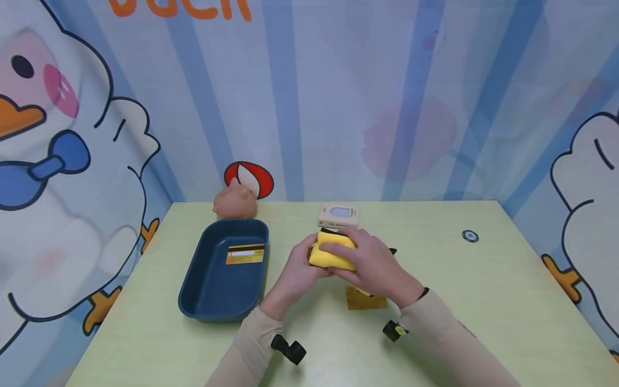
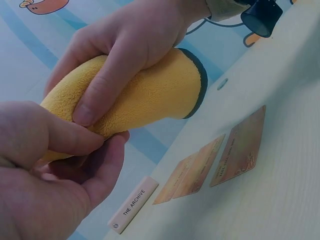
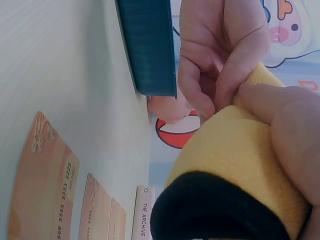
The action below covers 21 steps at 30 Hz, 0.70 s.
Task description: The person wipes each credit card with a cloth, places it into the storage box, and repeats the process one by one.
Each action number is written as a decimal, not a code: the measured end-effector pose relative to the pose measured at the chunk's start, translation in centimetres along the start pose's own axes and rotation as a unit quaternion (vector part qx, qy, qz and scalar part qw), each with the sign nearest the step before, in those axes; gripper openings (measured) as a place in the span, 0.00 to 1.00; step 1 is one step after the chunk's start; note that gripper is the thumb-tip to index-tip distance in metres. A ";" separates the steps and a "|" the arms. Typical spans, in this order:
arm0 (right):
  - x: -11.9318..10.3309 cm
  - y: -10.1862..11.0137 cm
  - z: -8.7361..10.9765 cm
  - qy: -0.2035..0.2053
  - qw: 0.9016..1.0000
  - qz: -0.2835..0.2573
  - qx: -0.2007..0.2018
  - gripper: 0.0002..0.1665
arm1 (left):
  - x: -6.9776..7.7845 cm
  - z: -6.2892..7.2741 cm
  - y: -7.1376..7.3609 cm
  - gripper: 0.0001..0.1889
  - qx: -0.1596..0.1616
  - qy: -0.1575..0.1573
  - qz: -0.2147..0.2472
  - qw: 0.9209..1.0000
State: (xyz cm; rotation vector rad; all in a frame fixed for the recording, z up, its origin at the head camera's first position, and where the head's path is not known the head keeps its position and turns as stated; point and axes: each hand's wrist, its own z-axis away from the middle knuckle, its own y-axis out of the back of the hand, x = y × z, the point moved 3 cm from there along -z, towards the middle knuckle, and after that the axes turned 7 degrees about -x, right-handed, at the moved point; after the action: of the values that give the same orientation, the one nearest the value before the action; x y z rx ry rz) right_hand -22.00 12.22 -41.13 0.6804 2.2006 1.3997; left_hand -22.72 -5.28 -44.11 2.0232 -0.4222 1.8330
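A yellow cloth (image 1: pixel 333 250) with black edging is bunched up above the table, between both hands. My left hand (image 1: pixel 303 263) pinches its left end, thumb and fingers pressed together, as the left wrist view shows. From the right, my right hand (image 1: pixel 374 258) grips the same cloth, with its fingers laid over the top and round it. The cloth's folds hide whether anything lies inside. Below the hands, a gold card (image 1: pixel 366 299) lies on the table; further gold cards (image 2: pixel 200 170) lie beside it in the left wrist view.
A dark blue tray (image 1: pixel 186 298) stands to the left with a yellow card (image 1: pixel 245 254) in it. Behind the tray sits a pink piggy bank (image 1: pixel 235 201). A small white box (image 1: pixel 338 214) is beyond the hands, and a round chip (image 1: pixel 470 236) lies far right.
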 end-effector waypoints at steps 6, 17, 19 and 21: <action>-0.1 0.2 0.1 -0.015 1.000 0.027 -0.003 0.25 | 0.0 0.0 0.2 0.39 0.024 0.007 0.014 1.000; 0.4 0.7 0.5 -0.035 0.999 0.038 -0.007 0.27 | 0.2 0.2 0.9 0.38 0.032 0.028 0.038 0.998; 0.6 0.7 0.7 -0.039 0.999 0.032 -0.007 0.27 | 0.3 0.2 1.1 0.37 0.032 0.028 0.041 0.998; 0.8 0.8 0.8 -0.040 0.999 0.026 -0.007 0.26 | 0.4 0.3 1.2 0.37 0.032 0.025 0.044 0.998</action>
State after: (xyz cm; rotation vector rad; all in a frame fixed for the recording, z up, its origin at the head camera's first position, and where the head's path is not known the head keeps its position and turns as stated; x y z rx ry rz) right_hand -22.04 13.58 -40.84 0.7802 2.1238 1.3865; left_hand -22.99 -6.43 -43.64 2.0258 -0.4488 1.9688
